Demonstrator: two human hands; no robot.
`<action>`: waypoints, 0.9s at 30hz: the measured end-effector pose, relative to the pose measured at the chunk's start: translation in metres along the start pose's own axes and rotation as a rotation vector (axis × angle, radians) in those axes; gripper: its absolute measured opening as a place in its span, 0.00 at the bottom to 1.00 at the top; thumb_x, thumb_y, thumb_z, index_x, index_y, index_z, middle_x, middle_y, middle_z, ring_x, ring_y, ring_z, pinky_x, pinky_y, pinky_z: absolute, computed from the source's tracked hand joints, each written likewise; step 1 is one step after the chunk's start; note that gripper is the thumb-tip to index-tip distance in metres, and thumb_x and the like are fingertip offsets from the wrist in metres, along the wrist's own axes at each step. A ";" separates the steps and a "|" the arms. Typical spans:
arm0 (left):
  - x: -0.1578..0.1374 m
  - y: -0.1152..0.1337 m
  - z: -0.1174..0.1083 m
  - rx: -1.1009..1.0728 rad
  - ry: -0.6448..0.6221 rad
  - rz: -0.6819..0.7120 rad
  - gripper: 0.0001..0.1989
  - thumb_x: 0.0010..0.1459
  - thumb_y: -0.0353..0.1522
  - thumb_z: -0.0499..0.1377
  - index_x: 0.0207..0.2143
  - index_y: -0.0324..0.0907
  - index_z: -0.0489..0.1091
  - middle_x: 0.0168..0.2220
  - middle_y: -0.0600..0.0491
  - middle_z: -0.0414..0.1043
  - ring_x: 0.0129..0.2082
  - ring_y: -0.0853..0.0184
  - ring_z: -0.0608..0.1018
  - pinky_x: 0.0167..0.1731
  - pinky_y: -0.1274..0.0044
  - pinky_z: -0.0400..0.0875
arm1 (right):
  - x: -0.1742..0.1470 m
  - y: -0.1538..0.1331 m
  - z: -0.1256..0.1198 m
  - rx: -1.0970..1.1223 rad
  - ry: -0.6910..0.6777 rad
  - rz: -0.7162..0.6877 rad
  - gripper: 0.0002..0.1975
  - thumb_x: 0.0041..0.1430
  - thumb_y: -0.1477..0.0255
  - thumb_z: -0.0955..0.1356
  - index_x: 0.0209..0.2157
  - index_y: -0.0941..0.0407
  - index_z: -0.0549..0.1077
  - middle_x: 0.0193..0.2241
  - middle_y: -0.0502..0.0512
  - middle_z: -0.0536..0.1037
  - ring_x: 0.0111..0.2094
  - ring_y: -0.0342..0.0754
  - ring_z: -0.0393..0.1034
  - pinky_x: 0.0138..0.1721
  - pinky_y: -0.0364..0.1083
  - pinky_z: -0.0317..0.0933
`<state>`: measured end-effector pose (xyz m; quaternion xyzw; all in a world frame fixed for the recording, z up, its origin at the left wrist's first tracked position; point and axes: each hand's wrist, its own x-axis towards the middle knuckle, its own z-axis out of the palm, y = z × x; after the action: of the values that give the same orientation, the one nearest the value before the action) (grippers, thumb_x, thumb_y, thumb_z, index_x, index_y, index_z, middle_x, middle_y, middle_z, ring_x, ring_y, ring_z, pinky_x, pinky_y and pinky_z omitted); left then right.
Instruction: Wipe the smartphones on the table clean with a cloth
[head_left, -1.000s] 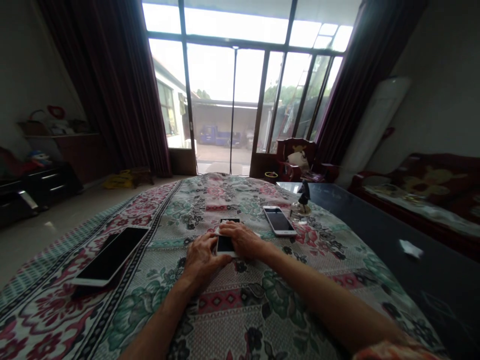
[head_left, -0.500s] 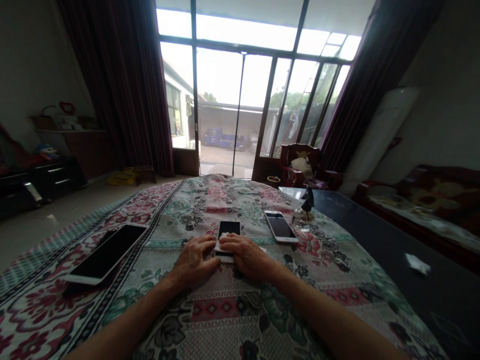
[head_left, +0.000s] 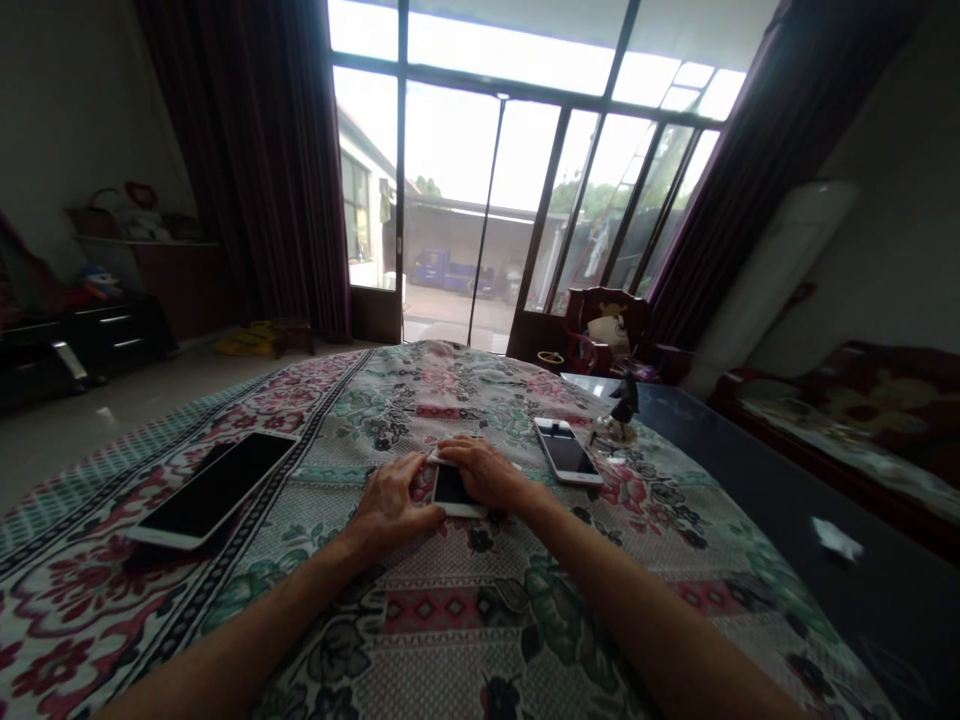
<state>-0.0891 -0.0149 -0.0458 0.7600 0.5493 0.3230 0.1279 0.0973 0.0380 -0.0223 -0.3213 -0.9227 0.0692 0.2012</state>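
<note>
A white-framed smartphone (head_left: 452,488) with a dark screen lies flat on the tablecloth in front of me. My left hand (head_left: 394,503) grips its left side, with the thumb at the lower edge. Across the upper part of the screen lies my right hand (head_left: 484,472), fingers together and pressed down on a small white tissue (head_left: 433,457). Most of that tissue is hidden under the fingers. Right of my hands is a second white smartphone (head_left: 568,452). A larger white-framed tablet (head_left: 217,490) rests at the left, tilted on something dark.
The patterned tablecloth (head_left: 427,610) covers the round table. Beyond the second phone stands a small dark figurine on a clear base (head_left: 621,415). A crumpled white tissue (head_left: 836,540) lies on the dark surface at the right. Chairs and a glass door are farther back.
My right hand has slid up over the phone, from its middle to its upper end, with the tissue under the fingers. My left hand stays at the phone's left side.
</note>
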 end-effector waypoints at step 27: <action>-0.002 -0.001 -0.002 -0.016 -0.040 0.047 0.23 0.45 0.39 0.64 0.45 0.41 0.77 0.54 0.45 0.73 0.54 0.53 0.73 0.56 0.61 0.63 | -0.013 -0.026 -0.048 0.015 -0.294 0.070 0.16 0.49 0.85 0.66 0.33 0.53 0.80 0.41 0.52 0.80 0.44 0.46 0.71 0.46 0.43 0.62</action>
<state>-0.0919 -0.0164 -0.0455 0.7780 0.5260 0.3149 0.1375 0.1113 0.0095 0.0237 -0.3381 -0.9299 0.1296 0.0639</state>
